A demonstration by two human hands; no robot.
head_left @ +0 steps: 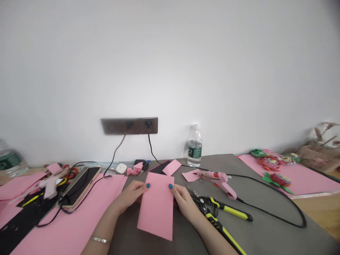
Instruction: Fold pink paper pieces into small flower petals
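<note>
Between my two hands a rectangular sheet of pink paper (157, 209) is held up over the grey mat, tilted toward me. My left hand (132, 194) pinches its upper left edge, thumb in front and the other fingers hidden behind. On the opposite edge my right hand (183, 200) grips it the same way. Just right of that hand lie pliers (204, 205) with yellow and black handles, jaws toward the wall. A pink glue gun (216, 179) rests beyond them, its nozzle over a small pink paper piece (190, 176). Another pink piece (172, 167) lies behind the held sheet.
A water bottle (194, 150) stands by the wall. Black cords run from the wall socket (148, 125) across the mat (265, 212). At left are a phone (82, 186), pink sheets (71, 223) and a second glue gun (50, 187). Paper flowers (278, 179) lie at right.
</note>
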